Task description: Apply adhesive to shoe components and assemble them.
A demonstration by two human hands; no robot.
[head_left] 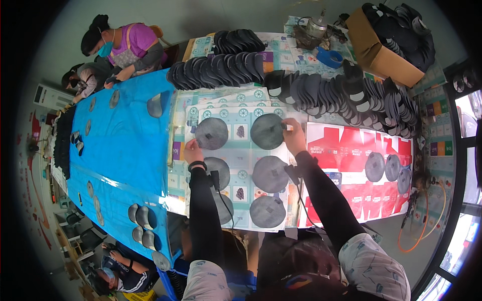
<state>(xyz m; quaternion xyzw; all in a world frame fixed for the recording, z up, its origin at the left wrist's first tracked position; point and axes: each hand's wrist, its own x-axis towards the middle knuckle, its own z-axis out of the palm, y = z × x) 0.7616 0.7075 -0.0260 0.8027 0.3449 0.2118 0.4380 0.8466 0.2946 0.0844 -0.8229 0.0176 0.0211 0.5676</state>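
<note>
Several grey round felt-like discs lie in two columns on the white-and-teal patterned sheet, each visible centre bearing a small dark square. My left hand [193, 151] is beside the left rim of the far left disc [211, 134], fingertips pinched together; anything between them is too small to make out. At the right rim of the far right disc [266, 132], my right hand [294, 136] pinches a small dark piece [283, 124]. Nearer me are a middle right disc [270, 174] and a near right disc [267, 211]. My left forearm partly covers the left column's nearer discs.
Rows of stacked dark curved pieces [216, 70] line the far side. A cardboard box [381, 50] of similar pieces stands far right. Three discs lie on red-and-white sheets [341, 150]. A blue-covered table [120, 145] extends left, with co-workers around it. Cables hang from my wrists.
</note>
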